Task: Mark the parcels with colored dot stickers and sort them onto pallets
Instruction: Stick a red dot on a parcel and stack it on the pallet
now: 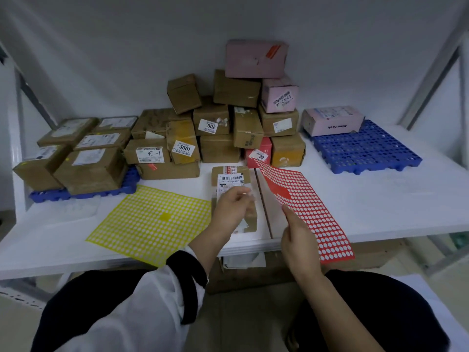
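A white table (380, 199) stands against a plain grey wall (127, 47). A blue pallet (50, 195) at left holds brown parcels (94, 168); a second pallet (365, 151) at right holds one pink box (332, 120); a pile of parcels (228, 118) sits between. Front centre, a small parcel (229, 177) lies beside a yellow sticker sheet (152, 222). The right hand (299, 240) grips a red sticker sheet (304, 199); the left hand (232, 209) is over the small parcel, its grip too blurred to tell.

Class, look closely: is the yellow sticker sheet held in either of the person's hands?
No. The yellow sticker sheet lies flat on the white table, while the right hand holds the red sticker sheet.
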